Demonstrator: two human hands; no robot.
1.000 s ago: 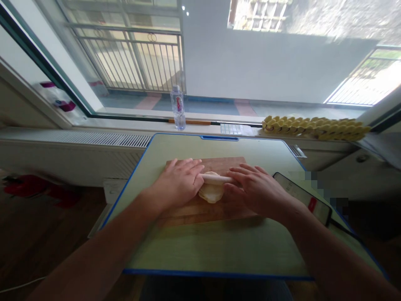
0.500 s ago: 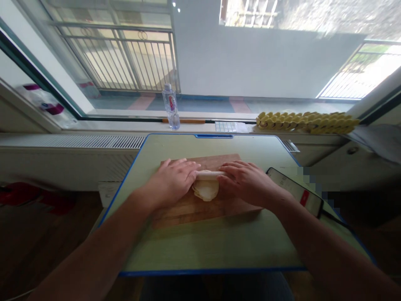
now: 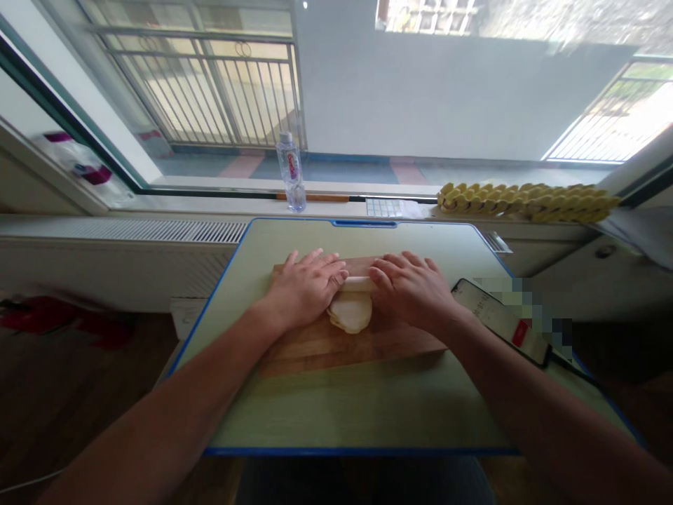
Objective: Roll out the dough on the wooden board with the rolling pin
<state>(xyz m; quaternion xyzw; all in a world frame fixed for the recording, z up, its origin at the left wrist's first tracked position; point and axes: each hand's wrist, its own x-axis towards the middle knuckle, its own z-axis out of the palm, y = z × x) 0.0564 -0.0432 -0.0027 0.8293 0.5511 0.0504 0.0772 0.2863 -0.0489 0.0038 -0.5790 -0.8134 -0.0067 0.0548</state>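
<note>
A pale rolling pin (image 3: 358, 284) lies crosswise at the far edge of a small stack of flat, round dough sheets (image 3: 351, 313). My left hand (image 3: 308, 286) rests over the pin's left end, its fingers stretched forward and spread. Over the right end lies my right hand (image 3: 411, 286), with its fingers also extended and apart. Both palms hide the pin's ends, so only its middle shows. Under the dough is a wooden cutting board (image 3: 336, 354), set slightly askew.
The board sits on a pale green, blue-edged table (image 3: 336, 421). A phone (image 3: 502, 322) with a cable lies to the right. On the windowsill stand a clear water bottle (image 3: 291, 172) and a long yellow ruffled object (image 3: 526, 202). A radiator (image 3: 120, 266) is at the left.
Both hands have rolled the pin away from me, toward the dough's far edge. Their fingers now reach out straighter. The view has shifted slightly.
</note>
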